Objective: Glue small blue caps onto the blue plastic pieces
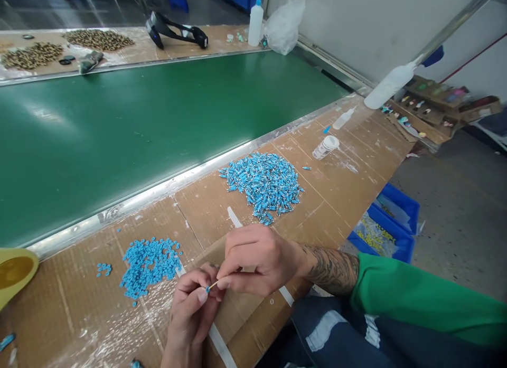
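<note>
My left hand [192, 307] is closed, pinching a tiny blue piece [207, 289] between thumb and forefinger; most of the piece is covered. My right hand [257, 260] grips a thin pale stick [214, 284] between thumb and fingers, its tip at the blue piece. Left of the hands lies a loose pile of small blue rings [148, 265], with a few rings apart from it. Beyond the right hand is a larger heap of small blue parts with silvery ends [263, 183]. Both hands are above the cardboard-covered bench.
A green conveyor belt [158, 130] runs behind the bench's metal edge [178, 186]. A white tub [325, 147] and squeeze bottles [390, 85] stand at the right. A yellow container [18, 275] sits at the left edge. Blue bins [380, 236] are below the bench.
</note>
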A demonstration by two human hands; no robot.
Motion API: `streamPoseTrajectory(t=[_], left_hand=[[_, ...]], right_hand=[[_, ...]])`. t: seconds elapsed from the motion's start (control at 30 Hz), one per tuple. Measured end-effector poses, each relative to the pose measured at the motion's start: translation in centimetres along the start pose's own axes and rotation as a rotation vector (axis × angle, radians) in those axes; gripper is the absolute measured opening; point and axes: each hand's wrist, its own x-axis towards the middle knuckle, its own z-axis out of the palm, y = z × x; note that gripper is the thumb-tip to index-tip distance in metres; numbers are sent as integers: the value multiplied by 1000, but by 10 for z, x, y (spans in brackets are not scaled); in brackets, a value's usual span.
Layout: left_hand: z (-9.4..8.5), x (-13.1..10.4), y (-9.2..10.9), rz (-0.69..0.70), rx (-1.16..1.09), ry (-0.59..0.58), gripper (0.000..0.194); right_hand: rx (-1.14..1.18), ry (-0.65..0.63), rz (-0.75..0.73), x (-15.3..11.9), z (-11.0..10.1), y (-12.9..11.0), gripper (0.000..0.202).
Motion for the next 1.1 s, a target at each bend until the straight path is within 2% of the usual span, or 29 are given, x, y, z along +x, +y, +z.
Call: streamPoseTrajectory(t=[0.1, 0.2, 0.27, 0.4, 0.47, 0.6, 0.7, 0.77, 0.87, 0.97, 1.1], left_hand=[[0, 1, 0, 5, 2, -10, 14], [0, 2, 0, 9, -19, -6, 14], [0, 2, -1, 12, -37, -2, 14], [-2, 0, 0, 18, -39, 11, 17], [-4, -1, 0, 4, -27, 32, 19], [-10, 1, -4, -18, -18, 55, 22], [-14, 4, -6, -23, -43, 85, 23], [-15, 5, -5, -26, -59, 98, 23], [-14, 4, -3, -17, -90, 104, 23], [-11, 3, -3, 15, -129, 109, 22], [-9, 6, -5, 39, -154, 89, 19]], right_hand=[[13, -23, 12, 0, -3, -1, 27], [52, 56, 59, -6, -10, -1, 26], [27, 54, 94, -14, -13, 2, 25], [-219, -239, 141, -36, -12, 17, 30], [-301, -290, 171, -40, -12, 26, 37], [-493, -245, 334, -18, -31, 52, 35], [-746, -372, 414, 10, -48, 78, 26], [-785, -430, 417, 24, -51, 95, 21], [-780, -506, 387, 33, -45, 114, 19], [-751, -519, 351, 34, -38, 121, 19], [-662, -464, 325, 34, -36, 114, 11]])
